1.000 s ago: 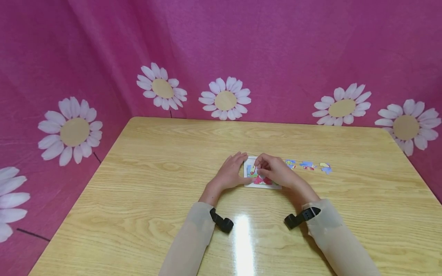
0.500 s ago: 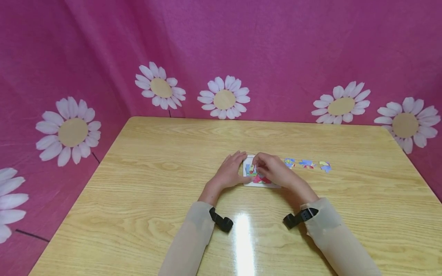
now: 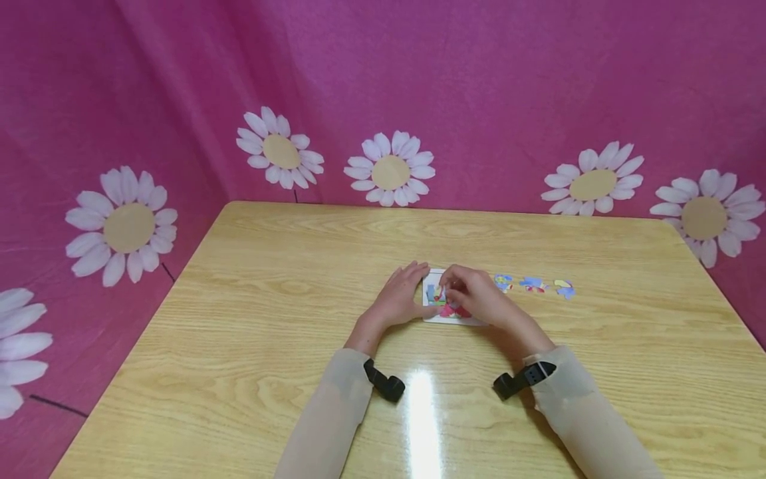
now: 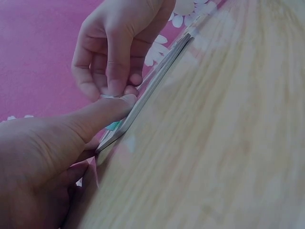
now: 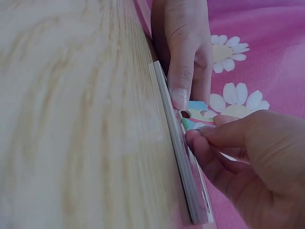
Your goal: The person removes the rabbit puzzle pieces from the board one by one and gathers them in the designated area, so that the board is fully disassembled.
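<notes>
A puzzle board (image 3: 451,321) is laid on a wood-grained table (image 3: 251,332). Its left side is spanned by the left hand (image 3: 397,298); its middle is partly covered by the right hand (image 3: 479,294), whose fingertips are drawn together. To the board's right, three loose pieces (image 3: 534,283) are set out in a row. Beyond the board, a magenta curtain (image 3: 455,80) is printed with white daisies (image 3: 391,173).
</notes>
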`<state>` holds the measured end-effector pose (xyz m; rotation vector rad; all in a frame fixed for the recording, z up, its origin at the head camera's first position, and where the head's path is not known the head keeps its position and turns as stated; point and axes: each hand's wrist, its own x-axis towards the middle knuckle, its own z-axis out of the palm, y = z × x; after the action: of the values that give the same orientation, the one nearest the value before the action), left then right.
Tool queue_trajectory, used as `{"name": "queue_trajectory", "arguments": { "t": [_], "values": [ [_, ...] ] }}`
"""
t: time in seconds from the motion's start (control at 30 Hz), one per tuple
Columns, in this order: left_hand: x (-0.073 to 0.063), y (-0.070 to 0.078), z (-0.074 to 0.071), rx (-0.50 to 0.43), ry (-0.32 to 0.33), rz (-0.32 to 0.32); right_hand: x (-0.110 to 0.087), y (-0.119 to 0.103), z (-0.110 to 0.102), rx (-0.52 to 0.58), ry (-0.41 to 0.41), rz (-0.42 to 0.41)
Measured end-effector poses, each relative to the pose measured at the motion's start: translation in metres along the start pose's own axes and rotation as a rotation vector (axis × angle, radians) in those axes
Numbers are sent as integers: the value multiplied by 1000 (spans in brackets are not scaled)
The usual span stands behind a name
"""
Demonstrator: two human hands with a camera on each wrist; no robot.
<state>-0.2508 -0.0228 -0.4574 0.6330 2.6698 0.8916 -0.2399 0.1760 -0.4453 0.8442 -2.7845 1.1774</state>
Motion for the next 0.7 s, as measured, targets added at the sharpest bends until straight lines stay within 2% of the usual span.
{"name": "queue_trajectory", "arguments": {
  "t": [0.43, 0.7],
  "values": [
    [-1, 1, -1, 5, -1, -1, -13, 11, -9, 109, 3, 55],
    [0, 0, 0, 22, 1, 12, -24, 15, -17, 103, 8, 110]
  ]
}}
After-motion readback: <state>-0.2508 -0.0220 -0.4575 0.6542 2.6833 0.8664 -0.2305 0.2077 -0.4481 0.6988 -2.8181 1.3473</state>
